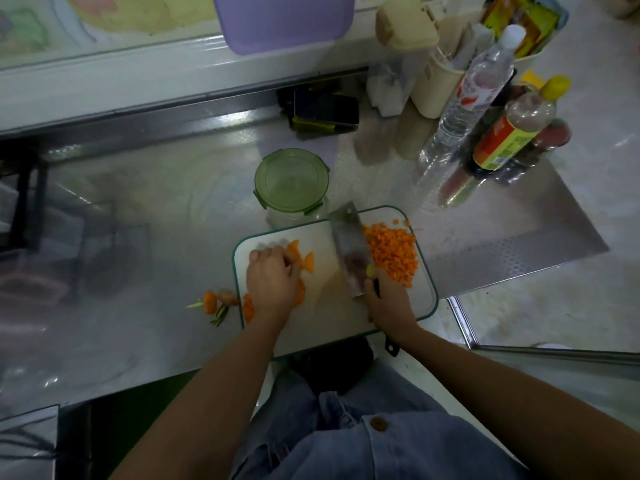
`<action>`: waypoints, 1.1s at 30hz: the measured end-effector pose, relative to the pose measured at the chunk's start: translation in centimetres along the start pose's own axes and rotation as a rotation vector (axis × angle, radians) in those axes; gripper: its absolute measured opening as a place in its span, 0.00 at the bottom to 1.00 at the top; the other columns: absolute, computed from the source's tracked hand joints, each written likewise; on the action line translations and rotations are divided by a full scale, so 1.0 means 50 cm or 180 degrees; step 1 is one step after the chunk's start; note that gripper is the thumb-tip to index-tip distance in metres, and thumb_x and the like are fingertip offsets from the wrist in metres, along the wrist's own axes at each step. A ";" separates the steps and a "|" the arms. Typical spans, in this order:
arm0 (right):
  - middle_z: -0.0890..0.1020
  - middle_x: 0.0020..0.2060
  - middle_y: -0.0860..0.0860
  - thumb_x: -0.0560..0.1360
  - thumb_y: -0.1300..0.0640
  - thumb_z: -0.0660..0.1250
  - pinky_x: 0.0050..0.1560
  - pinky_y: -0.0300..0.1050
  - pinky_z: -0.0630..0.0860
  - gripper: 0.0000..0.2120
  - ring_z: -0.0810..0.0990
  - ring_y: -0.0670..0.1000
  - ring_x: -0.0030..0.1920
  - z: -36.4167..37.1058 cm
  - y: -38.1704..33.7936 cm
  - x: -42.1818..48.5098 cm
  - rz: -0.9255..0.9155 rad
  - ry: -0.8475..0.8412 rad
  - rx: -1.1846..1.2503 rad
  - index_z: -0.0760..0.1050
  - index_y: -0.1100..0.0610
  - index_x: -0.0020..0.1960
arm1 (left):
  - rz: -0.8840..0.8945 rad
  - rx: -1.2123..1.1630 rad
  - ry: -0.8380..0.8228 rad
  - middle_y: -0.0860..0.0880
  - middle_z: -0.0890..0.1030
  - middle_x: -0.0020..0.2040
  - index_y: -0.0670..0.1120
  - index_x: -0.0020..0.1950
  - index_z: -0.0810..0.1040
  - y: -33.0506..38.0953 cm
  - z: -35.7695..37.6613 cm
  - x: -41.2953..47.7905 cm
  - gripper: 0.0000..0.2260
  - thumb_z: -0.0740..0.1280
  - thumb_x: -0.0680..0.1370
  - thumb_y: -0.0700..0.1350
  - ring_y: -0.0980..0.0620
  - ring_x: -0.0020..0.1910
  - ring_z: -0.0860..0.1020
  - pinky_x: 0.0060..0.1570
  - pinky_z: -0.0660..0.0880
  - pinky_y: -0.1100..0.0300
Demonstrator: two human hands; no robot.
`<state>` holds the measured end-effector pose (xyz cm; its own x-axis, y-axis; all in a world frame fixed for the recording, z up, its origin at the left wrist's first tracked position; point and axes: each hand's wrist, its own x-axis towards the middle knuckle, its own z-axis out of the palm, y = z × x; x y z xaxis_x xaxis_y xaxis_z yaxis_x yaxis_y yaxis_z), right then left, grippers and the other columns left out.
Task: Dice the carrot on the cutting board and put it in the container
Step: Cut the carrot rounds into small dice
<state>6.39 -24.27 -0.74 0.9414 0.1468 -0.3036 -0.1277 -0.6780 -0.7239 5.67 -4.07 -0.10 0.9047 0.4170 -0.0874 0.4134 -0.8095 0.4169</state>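
Blue denim clothing (363,441) with one brown button fills 6 o'clock of the view, and two bare forearms reach up from it to one white cutting board (325,268) with a green rim, which lies on the steel surface (156,209).

Left hand (273,278) sits at 9 o'clock on the board, knuckles up and fingers curled down onto the carrot slices (306,261). About four uncut orange pieces show around and under it, though the hand hides part of them.

Right hand (389,299) at 5 o'clock on the board is closed round the dark handle of one cleaver (349,247). Its broad blade points toward 12 o'clock and stands between the two hands.

One heap of diced carrot (393,254) lies just beside the blade at 3 o'clock, all of it on the board. Two loose cubes sit apart from it at 1 o'clock.

Off the board at 9 o'clock, two carrot ends (211,303) with green stalks rest on the surface.

One round glass container (292,178), its green clip lid on, stands touching or just beyond the board's far edge at 11 o'clock.

Farther off at 12 o'clock lies one dark phone (325,107). At 2 o'clock stand three bottles: one clear bottle (474,88), one yellow-capped sauce bottle (509,133) and one red-topped bottle (550,136)
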 end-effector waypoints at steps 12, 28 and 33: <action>0.77 0.35 0.55 0.81 0.58 0.57 0.38 0.53 0.73 0.05 0.77 0.55 0.36 0.039 -0.028 0.011 0.0012 0.0025 0.0315 0.70 0.59 0.49 | 0.0305 0.0421 -0.0396 0.42 0.72 0.55 0.50 0.66 0.74 -0.001 0.001 0.035 0.19 0.66 0.76 0.44 0.42 0.56 0.70 0.50 0.72 0.50; 0.78 0.38 0.59 0.81 0.57 0.57 0.41 0.59 0.74 0.09 0.78 0.58 0.38 0.049 -0.019 0.025 -0.0002 0.0087 0.0239 0.70 0.62 0.52 | 0.0093 -0.0057 -0.0382 0.47 0.78 0.41 0.48 0.42 0.82 -0.017 -0.009 0.051 0.10 0.68 0.72 0.54 0.46 0.46 0.76 0.38 0.75 0.53; 0.79 0.39 0.60 0.81 0.58 0.56 0.42 0.61 0.75 0.09 0.78 0.59 0.39 0.047 -0.023 0.024 0.0007 0.0077 0.0258 0.70 0.62 0.54 | 0.0167 -0.0164 -0.0341 0.42 0.77 0.52 0.45 0.57 0.78 -0.019 -0.008 0.056 0.11 0.66 0.75 0.43 0.43 0.55 0.74 0.48 0.73 0.50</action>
<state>6.93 -21.62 -1.75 0.9483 0.1272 -0.2907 -0.1535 -0.6177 -0.7713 7.75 -1.96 -0.37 0.9319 0.3259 -0.1591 0.3618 -0.8056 0.4692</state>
